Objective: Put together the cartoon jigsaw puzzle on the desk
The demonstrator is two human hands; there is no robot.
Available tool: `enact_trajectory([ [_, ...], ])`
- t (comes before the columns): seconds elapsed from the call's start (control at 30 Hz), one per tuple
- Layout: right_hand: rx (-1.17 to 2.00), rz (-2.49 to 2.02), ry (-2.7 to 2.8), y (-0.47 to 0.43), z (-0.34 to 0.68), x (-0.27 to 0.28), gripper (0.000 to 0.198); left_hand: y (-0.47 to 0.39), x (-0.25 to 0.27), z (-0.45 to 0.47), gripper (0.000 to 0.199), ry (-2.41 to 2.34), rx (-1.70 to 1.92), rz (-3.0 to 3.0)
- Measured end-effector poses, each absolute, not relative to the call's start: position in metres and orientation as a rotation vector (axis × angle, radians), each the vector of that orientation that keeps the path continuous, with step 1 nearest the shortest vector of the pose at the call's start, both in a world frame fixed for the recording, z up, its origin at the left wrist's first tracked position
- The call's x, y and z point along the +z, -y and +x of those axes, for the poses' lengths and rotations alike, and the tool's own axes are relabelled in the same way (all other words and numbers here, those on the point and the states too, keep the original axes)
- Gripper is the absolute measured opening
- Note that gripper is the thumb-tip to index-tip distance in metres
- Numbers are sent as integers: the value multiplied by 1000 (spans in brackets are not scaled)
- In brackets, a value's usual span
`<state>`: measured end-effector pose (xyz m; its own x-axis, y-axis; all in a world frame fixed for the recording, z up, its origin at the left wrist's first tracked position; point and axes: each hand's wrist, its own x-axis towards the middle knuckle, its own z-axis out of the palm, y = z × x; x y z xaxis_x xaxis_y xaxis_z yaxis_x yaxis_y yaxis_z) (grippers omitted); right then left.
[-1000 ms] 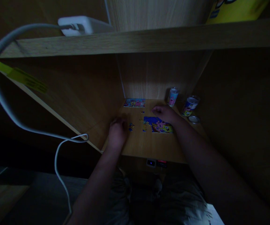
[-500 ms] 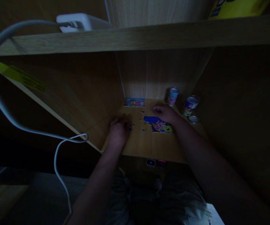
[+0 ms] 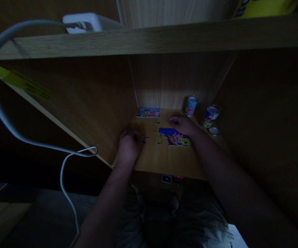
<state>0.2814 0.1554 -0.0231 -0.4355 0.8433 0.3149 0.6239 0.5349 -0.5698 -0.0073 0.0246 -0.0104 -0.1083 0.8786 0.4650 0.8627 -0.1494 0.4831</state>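
Observation:
On the wooden shelf surface lies a partly assembled jigsaw puzzle (image 3: pixel 180 138) with cartoon figures on a blue ground; its left part has gaps. My right hand (image 3: pixel 182 124) is at the puzzle's upper right edge, fingers curled together; whatever may be inside them is hidden. Just left of some loose puzzle pieces (image 3: pixel 145 139) is my left hand (image 3: pixel 129 144), its fingers bent but apart, and I see nothing in them. Another small piece (image 3: pixel 156 132) lies by the puzzle's left edge, with one more piece (image 3: pixel 157 123) farther back. The light is dim.
A cartoon picture card (image 3: pixel 149 112) lies at the back left. Two printed cans (image 3: pixel 191 106) stand at the back right, beside a round lid (image 3: pixel 214 131). Overhead runs a shelf board (image 3: pixel 149 40) bearing a white adapter (image 3: pixel 86 22); its cable (image 3: pixel 9 132) hangs at left.
My left hand has drawn back slightly to the left, uncovering more of the loose puzzle pieces. My right hand has stayed in place.

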Motion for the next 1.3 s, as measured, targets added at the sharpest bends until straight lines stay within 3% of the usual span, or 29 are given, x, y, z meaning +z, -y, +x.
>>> enact_trajectory([
  [0.8, 514, -1207, 2204, -155, 282, -22, 29, -22, -10, 1, 15, -1988, 955, 2208],
  [1.0, 507, -1215, 2207, -154, 281, -20, 29, -21, -5, -5, 29, -1899, 1201, 2067],
  [1.3, 513, -1204, 2207, -151, 280, -18, 29, -22, -6, -6, 13, -1949, 1271, 1921],
])
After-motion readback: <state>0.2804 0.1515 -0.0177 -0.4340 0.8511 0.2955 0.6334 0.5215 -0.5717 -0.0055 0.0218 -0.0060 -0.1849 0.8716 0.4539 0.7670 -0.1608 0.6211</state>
